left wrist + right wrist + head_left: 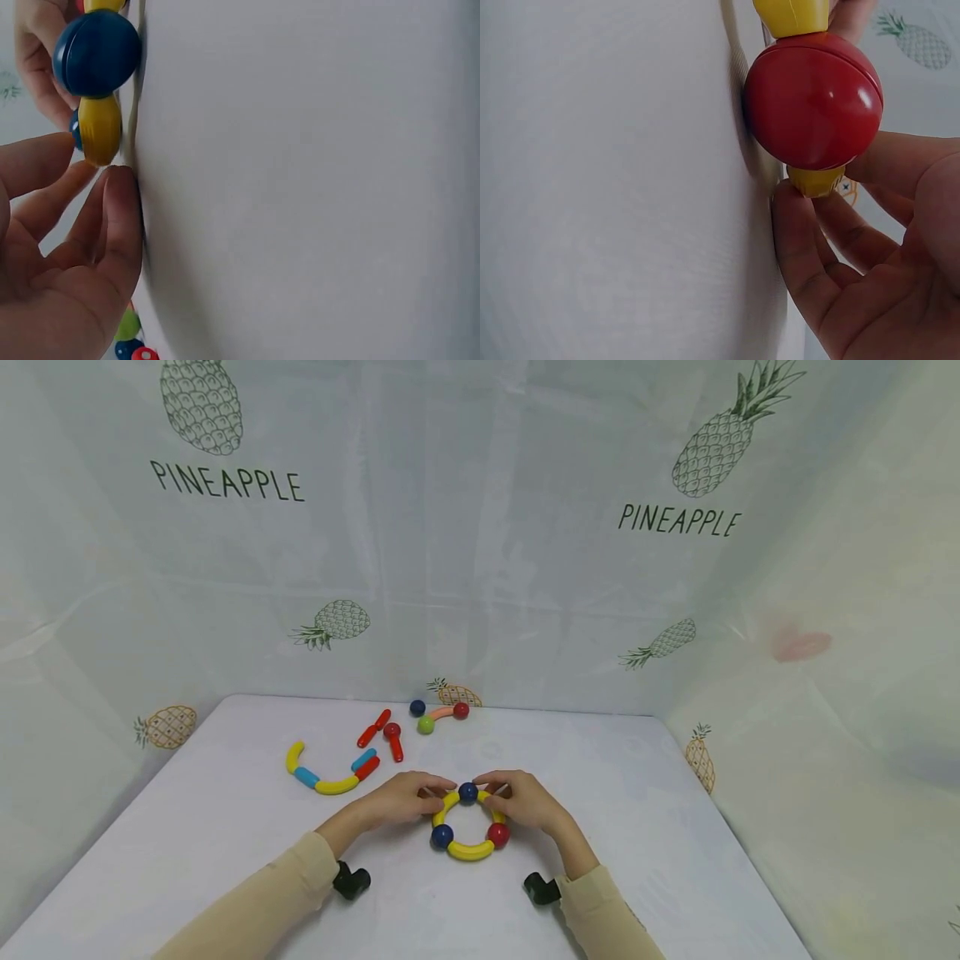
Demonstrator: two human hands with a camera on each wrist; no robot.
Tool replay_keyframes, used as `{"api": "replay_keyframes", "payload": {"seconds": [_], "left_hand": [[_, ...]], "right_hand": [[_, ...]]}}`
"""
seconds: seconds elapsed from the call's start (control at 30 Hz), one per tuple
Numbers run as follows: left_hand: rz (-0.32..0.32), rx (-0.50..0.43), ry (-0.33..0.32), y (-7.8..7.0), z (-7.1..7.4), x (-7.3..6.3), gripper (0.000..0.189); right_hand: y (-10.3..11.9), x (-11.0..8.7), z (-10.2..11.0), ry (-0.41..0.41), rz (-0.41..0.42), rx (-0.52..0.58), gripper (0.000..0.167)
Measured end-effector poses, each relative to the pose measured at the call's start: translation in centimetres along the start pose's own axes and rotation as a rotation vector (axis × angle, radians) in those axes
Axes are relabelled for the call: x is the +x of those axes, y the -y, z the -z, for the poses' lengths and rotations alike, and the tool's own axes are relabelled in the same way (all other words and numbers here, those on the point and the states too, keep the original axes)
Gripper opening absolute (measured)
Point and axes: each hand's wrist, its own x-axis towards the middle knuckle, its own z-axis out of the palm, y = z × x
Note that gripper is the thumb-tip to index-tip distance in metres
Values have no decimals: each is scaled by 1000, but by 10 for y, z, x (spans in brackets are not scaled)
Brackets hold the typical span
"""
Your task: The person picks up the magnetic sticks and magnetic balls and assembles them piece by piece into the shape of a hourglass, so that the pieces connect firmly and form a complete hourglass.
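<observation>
A ring of yellow curved magnetic rods and balls lies on the table, with one yellow curved rod (470, 852) nearest me. At its far side sits a blue ball (468, 792); a second blue ball (442, 837) is at lower left and a red ball (498, 835) at lower right. My left hand (405, 797) pinches the left yellow rod (100, 131) between thumb and fingers, close to the blue ball. On the opposite side, my right hand (525, 799) pinches the right yellow rod (814, 180), mostly hidden behind the red ball in the right wrist view.
Left of the hands lies a chain with a yellow curved rod (337, 786), blue rods and a red rod (367, 767). Further back are red rods (374, 729), a loose blue ball (417, 708), a green ball (426, 725) and another red ball (461, 710). A pineapple-print curtain (480, 568) hangs behind.
</observation>
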Motion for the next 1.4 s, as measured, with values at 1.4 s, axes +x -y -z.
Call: {"api": "replay_keyframes", "payload": {"seconds": [1.4], "left_hand": [[-107,468,-284,36,68,18,35]], "right_hand": [[2,1,0,2,-15,3,31]]}}
